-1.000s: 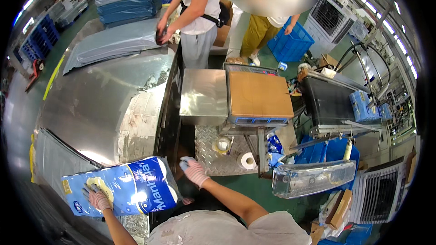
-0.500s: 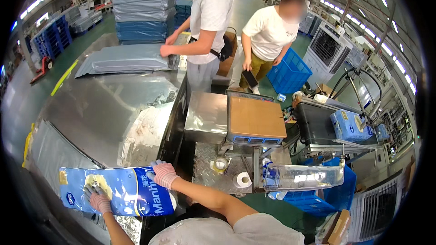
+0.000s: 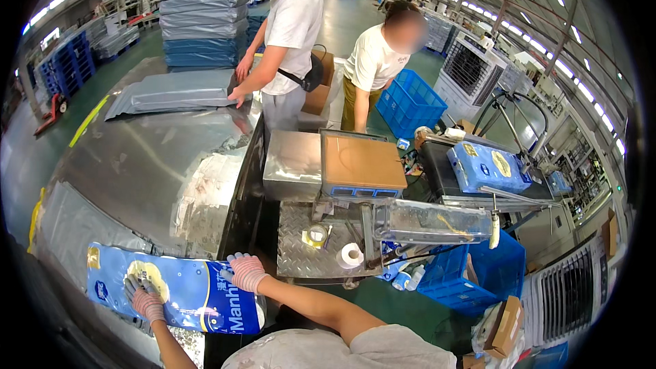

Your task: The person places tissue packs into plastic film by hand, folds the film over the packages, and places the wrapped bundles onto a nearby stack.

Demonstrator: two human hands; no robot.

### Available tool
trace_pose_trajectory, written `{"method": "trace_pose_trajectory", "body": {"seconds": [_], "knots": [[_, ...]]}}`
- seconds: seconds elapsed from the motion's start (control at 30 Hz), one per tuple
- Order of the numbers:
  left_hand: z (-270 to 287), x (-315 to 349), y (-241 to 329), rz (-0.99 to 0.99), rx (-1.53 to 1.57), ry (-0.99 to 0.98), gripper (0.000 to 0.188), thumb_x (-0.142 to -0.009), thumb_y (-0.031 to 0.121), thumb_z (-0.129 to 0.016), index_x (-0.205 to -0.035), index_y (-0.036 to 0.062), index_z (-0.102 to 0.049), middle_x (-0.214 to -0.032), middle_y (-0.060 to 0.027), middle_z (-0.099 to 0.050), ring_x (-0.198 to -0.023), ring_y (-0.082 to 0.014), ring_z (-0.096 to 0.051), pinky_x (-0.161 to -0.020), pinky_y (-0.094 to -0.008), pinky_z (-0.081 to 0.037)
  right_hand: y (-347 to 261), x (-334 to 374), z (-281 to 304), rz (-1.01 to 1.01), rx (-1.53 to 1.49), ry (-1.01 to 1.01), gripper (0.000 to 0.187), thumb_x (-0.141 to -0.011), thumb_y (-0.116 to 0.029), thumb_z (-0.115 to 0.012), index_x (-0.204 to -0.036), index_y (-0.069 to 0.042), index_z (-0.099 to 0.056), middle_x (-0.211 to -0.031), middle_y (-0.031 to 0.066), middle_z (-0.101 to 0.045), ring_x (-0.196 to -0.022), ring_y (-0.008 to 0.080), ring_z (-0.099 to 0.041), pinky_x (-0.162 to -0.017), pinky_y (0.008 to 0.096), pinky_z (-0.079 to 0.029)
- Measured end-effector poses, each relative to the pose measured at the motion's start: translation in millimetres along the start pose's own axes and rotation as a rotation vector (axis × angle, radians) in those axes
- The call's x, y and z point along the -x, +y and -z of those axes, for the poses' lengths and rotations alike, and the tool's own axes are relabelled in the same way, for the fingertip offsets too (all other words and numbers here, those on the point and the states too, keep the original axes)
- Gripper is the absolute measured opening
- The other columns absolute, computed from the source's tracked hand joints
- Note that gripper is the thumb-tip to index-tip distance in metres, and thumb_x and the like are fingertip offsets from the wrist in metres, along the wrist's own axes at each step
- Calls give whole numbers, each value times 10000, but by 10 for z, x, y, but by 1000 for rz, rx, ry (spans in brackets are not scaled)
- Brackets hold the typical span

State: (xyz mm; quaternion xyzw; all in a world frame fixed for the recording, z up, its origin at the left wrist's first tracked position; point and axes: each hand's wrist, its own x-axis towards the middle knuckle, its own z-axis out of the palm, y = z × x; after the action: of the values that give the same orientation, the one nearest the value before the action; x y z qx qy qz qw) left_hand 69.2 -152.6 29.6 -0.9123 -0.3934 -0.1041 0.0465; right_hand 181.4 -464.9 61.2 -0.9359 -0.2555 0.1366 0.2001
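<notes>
A long blue plastic-wrapped pack (image 3: 188, 301), seemingly of paper rolls, lies across the near left end of the metal table (image 3: 150, 157). My left hand (image 3: 145, 298), in a striped glove with grey fingertips, rests on its upper face with the fingers spread. At the pack's right end, my right hand (image 3: 246, 272) in a matching glove lies over the top edge, fingers stretched out. Grey plastic sheeting (image 3: 89, 215) is spread on the table just beyond the pack.
Across the table a co-worker (image 3: 290, 34) handles a grey bag (image 3: 171, 92) beside a tall stack of bags (image 3: 205, 17). Another person (image 3: 372, 61) leans behind a cardboard-topped stand (image 3: 362, 164). On the right, a conveyor (image 3: 437, 171) carries another blue pack (image 3: 485, 167) above a blue crate (image 3: 506, 266).
The view has swung slightly right. The pack on the conveyor has moved left along the belt. The far person has bent forward, and the dark phone-like object is hidden. My hands stay on the pack.
</notes>
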Motion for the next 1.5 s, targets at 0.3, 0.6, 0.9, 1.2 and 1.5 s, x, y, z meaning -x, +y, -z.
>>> {"method": "trace_pose_trajectory", "body": {"seconds": [0.3,0.6,0.9,1.2,1.5], "knots": [[-155,155,-262,-46,74,59,528,-912,354,-407,-1350,59,-400,-1394,-166,-384,-1280,-325,-352,-1093,-406,-227,-89,305,-78,-9,5,-45,492,-860,-486,-471,-999,-24,-571,-1003,180,-593,-935,317,-583,-795,425,-455],[5,314,-285,-13,68,31,541,-919,368,-412,-1374,79,-372,-1426,-137,-349,-1293,-341,-322,-1093,-401,-231,-116,469,-226,10,27,6,507,-866,-499,-458,-999,-24,-574,-995,188,-595,-929,321,-586,-795,427,-461],[-1,370,-332,-12,55,18,547,-915,383,-419,-1369,80,-384,-1417,-145,-366,-1300,-314,-331,-1097,-386,-228,-142,549,-241,5,34,1,502,-867,-492,-452,-996,-22,-574,-989,189,-597,-926,320,-586,-793,422,-462],[-204,372,-474,-29,28,67,544,-915,391,-410,-1363,84,-390,-1414,-161,-362,-1288,-321,-343,-1096,-396,-230,-181,554,-275,23,90,-18,492,-867,-485,-447,-975,-24,-582,-970,186,-602,-911,317,-588,-778,424,-465],[179,451,-278,3,68,-19,570,-898,372,-430,-1380,77,-359,-1431,-145,-340,-1302,-325,-321,-1100,-401,-222,-407,223,-204,18,49,-266,608,-878,-556,-396,-1022,3,-589,-1046,207,-601,-983,325,-592,-831,416,-473]]}}
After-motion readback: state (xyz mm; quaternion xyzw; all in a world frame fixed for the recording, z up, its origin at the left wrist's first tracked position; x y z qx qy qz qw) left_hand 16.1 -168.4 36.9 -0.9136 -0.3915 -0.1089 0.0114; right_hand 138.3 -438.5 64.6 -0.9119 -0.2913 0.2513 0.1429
